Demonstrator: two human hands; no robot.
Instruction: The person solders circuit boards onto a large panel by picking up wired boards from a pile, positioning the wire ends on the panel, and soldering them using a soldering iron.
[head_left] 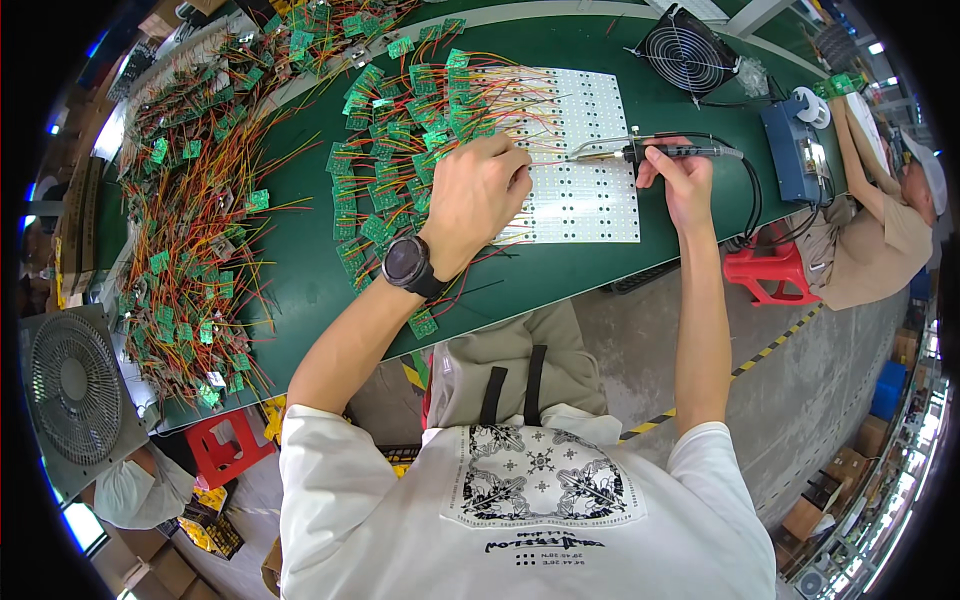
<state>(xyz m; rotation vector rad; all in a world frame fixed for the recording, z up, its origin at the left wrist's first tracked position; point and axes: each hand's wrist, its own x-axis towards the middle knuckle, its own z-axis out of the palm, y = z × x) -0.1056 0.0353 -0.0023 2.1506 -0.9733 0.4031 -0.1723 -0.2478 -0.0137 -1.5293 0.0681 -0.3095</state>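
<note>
My right hand [679, 180] is closed around the dark handle of a soldering iron [690, 151], which has a thin feed tube running along it. Its tip points left and meets the white LED panel [600, 215], a sheet with rows of small dots and dark holes. My left hand [478, 190], with a black watch on the wrist, is pinched over the panel's left part. A thin wire shows between its fingertips and the iron's tip; the grip itself is partly hidden. Green circuit boards [383, 195] with red and yellow wires lie in rows beside this hand, their wires reaching over the panel.
A large heap of wired boards [190, 270] covers the green table's [300, 250] left side. A black fan [686, 55] and a blue soldering station [795, 140] with cables stand at the right. Another person [880, 230] sits beyond, by a red stool [765, 270].
</note>
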